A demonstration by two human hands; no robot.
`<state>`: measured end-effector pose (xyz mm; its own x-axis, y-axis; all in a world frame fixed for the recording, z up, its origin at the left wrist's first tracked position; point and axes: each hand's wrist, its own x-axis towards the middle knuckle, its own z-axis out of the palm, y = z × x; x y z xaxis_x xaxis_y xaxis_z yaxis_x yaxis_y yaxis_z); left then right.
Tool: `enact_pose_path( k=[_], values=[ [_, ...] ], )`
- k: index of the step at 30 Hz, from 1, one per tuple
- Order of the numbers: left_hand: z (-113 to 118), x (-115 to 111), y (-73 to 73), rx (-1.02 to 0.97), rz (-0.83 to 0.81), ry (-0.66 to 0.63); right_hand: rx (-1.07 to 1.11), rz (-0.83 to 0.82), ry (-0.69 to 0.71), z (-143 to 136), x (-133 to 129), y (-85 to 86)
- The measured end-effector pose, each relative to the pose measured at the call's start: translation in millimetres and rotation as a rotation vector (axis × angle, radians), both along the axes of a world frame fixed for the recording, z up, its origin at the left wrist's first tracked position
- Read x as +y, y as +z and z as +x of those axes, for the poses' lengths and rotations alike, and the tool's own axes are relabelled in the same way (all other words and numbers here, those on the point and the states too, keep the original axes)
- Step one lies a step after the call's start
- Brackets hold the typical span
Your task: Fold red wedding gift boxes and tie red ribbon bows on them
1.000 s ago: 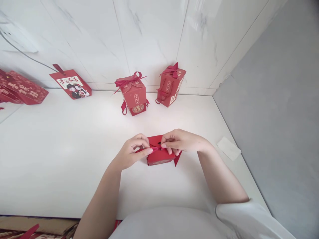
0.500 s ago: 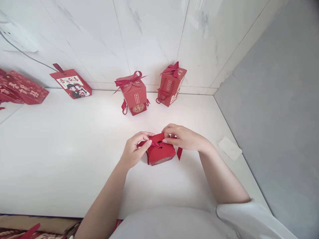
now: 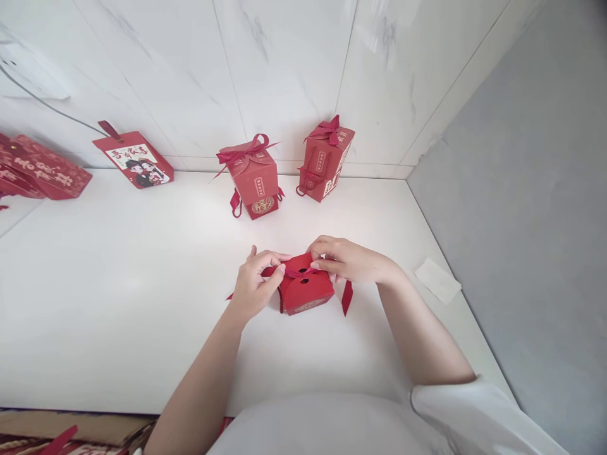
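Note:
A small red box (image 3: 310,294) sits on the white table, with two dark holes in its top flaps. A red ribbon (image 3: 300,273) crosses its top, knotted or crossed between the holes. My left hand (image 3: 257,282) pinches the ribbon at the box's left side between thumb and fingers. At the upper right of the box, my right hand (image 3: 348,260) pinches the ribbon's other side. One ribbon tail (image 3: 348,298) hangs to the right of the box, and a small tip shows left of my left hand.
Two red boxes with bows (image 3: 256,180) (image 3: 327,161) stand near the tiled wall. A red picture tag box (image 3: 137,161) and patterned red boxes (image 3: 52,167) are at the left. White paper (image 3: 437,280) lies right. Cardboard (image 3: 71,425) shows below the table edge.
The ribbon across the box top looks straighter and tighter. Its right tail has shifted slightly right and down, and a tip now shows at the left. Both hands have barely moved.

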<state>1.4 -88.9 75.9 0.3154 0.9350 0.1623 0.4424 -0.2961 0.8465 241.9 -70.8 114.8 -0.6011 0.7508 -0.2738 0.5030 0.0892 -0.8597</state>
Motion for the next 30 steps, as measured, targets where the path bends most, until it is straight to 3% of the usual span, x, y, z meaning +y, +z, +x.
enact_pose_path(
  k=[14, 21, 24, 30],
  values=[
    [-9, 1, 7.5, 0.068, 0.055, -0.065, 0.042, 0.042, 0.006, 5, 2, -0.5],
    [-22, 5, 13.0, 0.065, -0.079, -0.12, 0.058, 0.024, 0.018, 6, 4, -4.4],
    [-30, 6, 19.5, 0.098, -0.137, -0.219, 0.038, 0.031, 0.083, 9, 4, -2.9],
    [-30, -1, 33.4, 0.102, -0.191, -0.536, 0.036, -0.002, 0.186, 12, 3, 3.8]
  ],
)
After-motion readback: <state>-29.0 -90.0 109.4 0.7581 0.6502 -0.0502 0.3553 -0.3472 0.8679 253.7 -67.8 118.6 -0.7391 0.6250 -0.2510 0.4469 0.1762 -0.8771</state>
